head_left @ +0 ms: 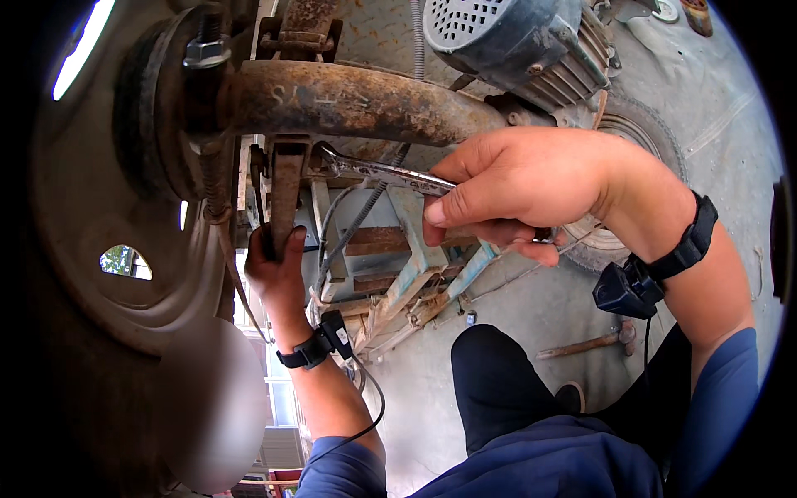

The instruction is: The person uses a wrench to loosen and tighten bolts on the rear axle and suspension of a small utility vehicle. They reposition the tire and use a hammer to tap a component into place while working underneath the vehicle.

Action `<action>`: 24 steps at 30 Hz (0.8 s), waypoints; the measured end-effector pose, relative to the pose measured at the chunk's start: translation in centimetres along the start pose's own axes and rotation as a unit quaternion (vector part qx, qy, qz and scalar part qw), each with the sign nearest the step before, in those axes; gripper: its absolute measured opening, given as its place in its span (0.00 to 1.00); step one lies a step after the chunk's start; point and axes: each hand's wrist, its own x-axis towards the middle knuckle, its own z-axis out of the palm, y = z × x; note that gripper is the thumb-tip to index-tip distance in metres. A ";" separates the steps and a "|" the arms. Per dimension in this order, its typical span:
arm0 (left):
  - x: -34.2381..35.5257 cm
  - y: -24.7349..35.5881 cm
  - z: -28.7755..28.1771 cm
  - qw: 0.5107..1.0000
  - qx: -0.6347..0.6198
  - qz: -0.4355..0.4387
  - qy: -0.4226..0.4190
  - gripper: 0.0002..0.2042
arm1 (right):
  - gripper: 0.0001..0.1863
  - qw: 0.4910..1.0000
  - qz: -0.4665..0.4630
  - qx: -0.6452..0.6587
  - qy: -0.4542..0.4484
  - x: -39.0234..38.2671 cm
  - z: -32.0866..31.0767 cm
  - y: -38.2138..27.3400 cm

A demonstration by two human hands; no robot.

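Observation:
My right hand (523,187) is closed round the shank of a shiny combination wrench (386,174). The far head of that wrench meets a bolt on the right side of a rusty metal bracket (288,187), just below a thick curved rusty pipe (357,100). My left hand (281,270) is closed at the bracket's lower end, beside a slim dark tool that looks like a wrench (259,187). This tool runs upright along the bracket's left side; my fingers partly hide its lower end.
At the left is a large metal wheel disc (83,216), with a big threaded bolt and nut (207,54) next to it. An electric motor (515,50) stands at the far side near a tyre (660,133). A hammer (581,346) lies on the floor. A worn metal frame (407,278) stands below.

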 end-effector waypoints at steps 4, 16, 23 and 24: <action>0.0 0.0 0.0 1.000 -0.007 0.002 -0.002 0.15 | 0.15 0.996 -0.022 0.082 -0.016 -0.2 0.4 0.4; -0.2 0.0 -0.2 1.000 0.001 0.000 0.009 0.15 | 0.16 0.998 0.015 0.040 0.044 1.3 4.1 0.8; 0.0 0.4 0.1 1.000 0.014 -0.005 0.010 0.15 | 0.19 0.974 -0.128 0.130 0.136 4.3 10.5 2.1; 0.1 0.5 0.1 1.000 0.022 -0.005 0.011 0.15 | 0.16 0.965 -0.155 0.104 0.185 5.8 11.6 3.2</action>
